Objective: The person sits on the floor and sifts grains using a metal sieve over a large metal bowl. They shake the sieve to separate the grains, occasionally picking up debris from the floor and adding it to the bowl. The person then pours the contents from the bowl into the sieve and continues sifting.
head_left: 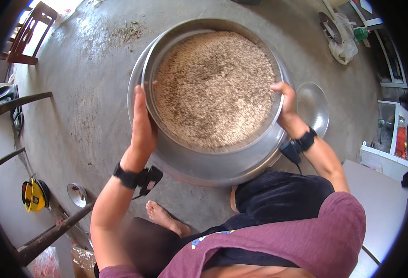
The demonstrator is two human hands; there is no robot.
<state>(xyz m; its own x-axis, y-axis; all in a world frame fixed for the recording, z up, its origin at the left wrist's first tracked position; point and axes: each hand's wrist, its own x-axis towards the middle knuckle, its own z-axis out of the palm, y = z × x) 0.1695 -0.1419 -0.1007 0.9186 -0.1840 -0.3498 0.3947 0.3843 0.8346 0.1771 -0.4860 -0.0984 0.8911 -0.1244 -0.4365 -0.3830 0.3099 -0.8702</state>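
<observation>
Both my hands hold a round metal sieve (213, 150) at its sides. My left hand (143, 121) lies along the outside of its left wall, fingers partly hidden. At the right, my right hand (286, 100) grips the wall with the thumb over the rim. Inside is a broad layer of pale and dark grain or seeds (214, 90), slightly blurred. Beneath the sieve is a larger, wide metal basin (211, 170); whether the two touch I cannot tell. I wear a black strap with a small device on each wrist.
A shallow metal bowl or colander (313, 107) lies on the concrete floor at right. Plant debris (132, 32) is scattered at upper left. A small bowl (76, 195), a yellow helmet (35, 195) and dark poles (56, 229) are at left. A wooden chair (33, 33) stands at upper left.
</observation>
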